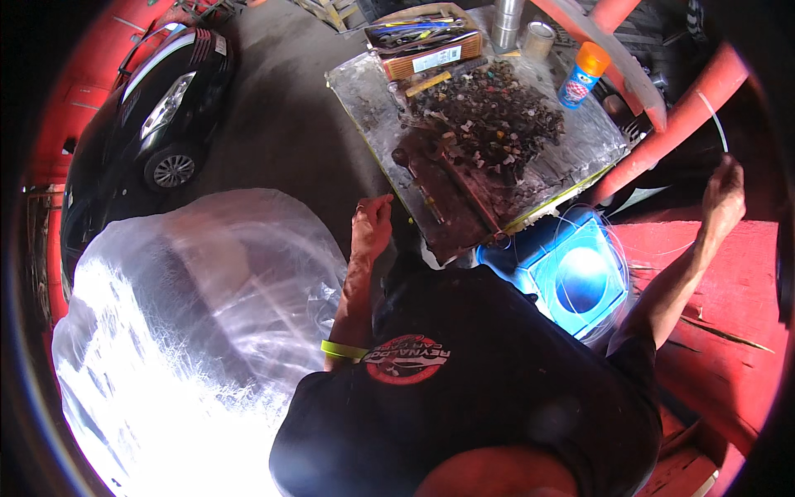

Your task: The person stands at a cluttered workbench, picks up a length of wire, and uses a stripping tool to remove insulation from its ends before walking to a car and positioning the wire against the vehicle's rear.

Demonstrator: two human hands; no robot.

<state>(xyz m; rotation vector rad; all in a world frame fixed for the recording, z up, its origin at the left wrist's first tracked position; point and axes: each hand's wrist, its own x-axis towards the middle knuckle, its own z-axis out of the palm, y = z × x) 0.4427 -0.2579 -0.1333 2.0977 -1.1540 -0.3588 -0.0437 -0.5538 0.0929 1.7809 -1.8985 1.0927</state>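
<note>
My right hand [723,192] is raised at the far right, its fingers closed on a thin white strip [714,118] that sticks up above them. Fine clear strands [621,248] loop over a blue plastic container [518,264], and one runs toward my right forearm. My left hand [371,227] hangs just left of a worktable [366,93], its fingers curled; whether anything thin is pinched there is hidden. Nearest to it on the table lie a ratchet [402,158] and a long wrench [472,192] on a dark brown sheet or tray [435,230].
A pile of small fasteners [497,118] covers the table's middle. Behind it stand a cardboard box of tools [428,59], metal cans [538,40] and an orange-capped spray can [581,74]. Red beams [677,118] cross at right. Clear plastic sheeting [217,279] and a black car [124,136] are left.
</note>
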